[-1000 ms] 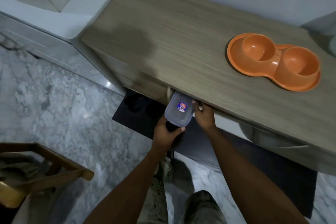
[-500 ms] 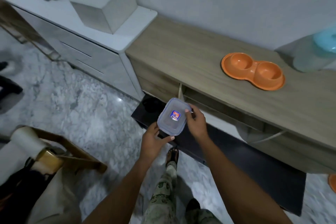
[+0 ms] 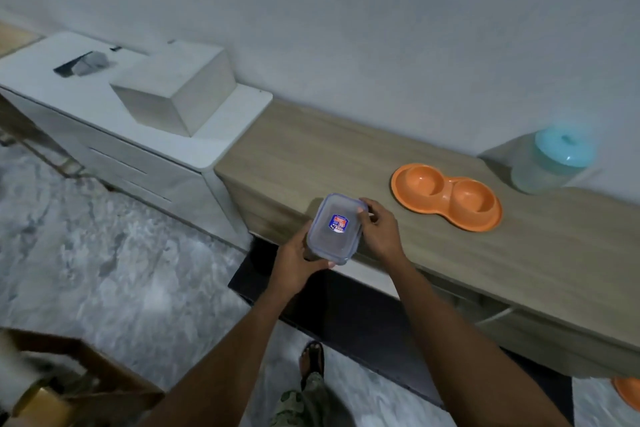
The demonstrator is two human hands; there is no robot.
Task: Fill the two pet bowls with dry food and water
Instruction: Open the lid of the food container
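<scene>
A clear lidded plastic container [image 3: 334, 227] with a red and blue sticker on its lid is held over the front edge of the wooden cabinet [image 3: 311, 156]. My left hand [image 3: 298, 260] grips its near left side and my right hand [image 3: 379, 230] holds its right side. The orange double pet bowl [image 3: 446, 196] sits on the cabinet top to the right of the container; both of its wells look bare. A translucent jug with a light blue lid [image 3: 554, 159] stands behind the bowl at the wall. What the container holds is hidden.
A white cabinet [image 3: 86, 114] with a white box [image 3: 176, 90] on it adjoins the wooden one on the left. A black mat [image 3: 346, 305] lies on the marble floor below. A wooden chair [image 3: 69, 378] is at the bottom left, and another orange object [image 3: 628, 392] lies at the bottom right.
Both hands drew the container out from under the cabinet top and lifted it to the front edge. My view rose and pulled back, bringing the jug and the white cabinet into view.
</scene>
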